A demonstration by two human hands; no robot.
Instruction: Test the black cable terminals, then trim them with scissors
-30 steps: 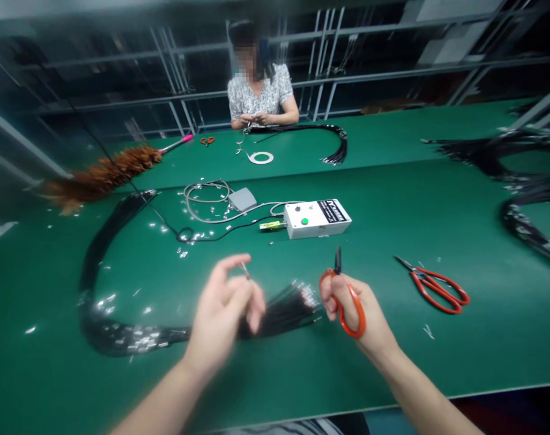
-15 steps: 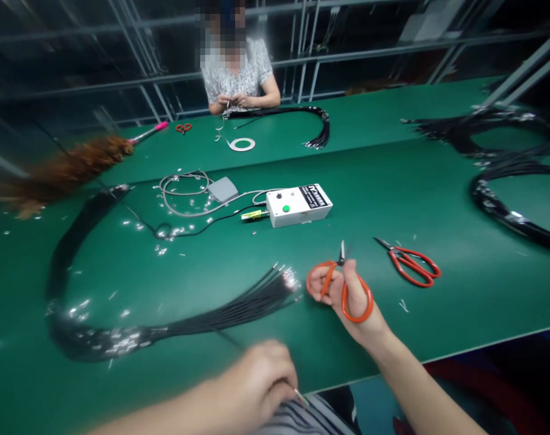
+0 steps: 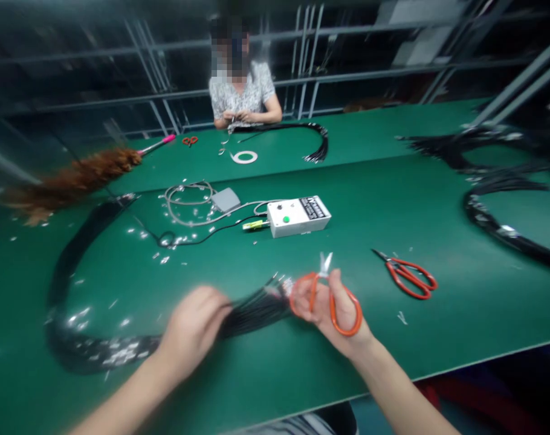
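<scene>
My right hand (image 3: 332,311) grips a pair of orange-handled scissors (image 3: 346,311), with the blades pointing away and spread apart. To its left lies the loose end of a black cable bundle (image 3: 257,314), where many pale tips fan out. My left hand (image 3: 196,329) is over that bundle, palm down, fingers bent toward the cables. Motion blurs it, so whether its fingers grip a cable is unclear. The rest of the bundle curves round to the left across the green table (image 3: 347,374). A second pair of red-handled scissors (image 3: 411,278) rests to the right.
Ahead stands a white box with a green button (image 3: 297,216), wired to a grey pedal (image 3: 226,200). More black cable bundles (image 3: 492,223) lie at right. A brown duster (image 3: 84,178) is at far left. Across the table sits a co-worker (image 3: 243,96), near a tape roll (image 3: 245,157).
My left hand has moved up and left from the table's front edge to the cable bundle. My right hand has shifted slightly left, and the scissors' blades have spread wider.
</scene>
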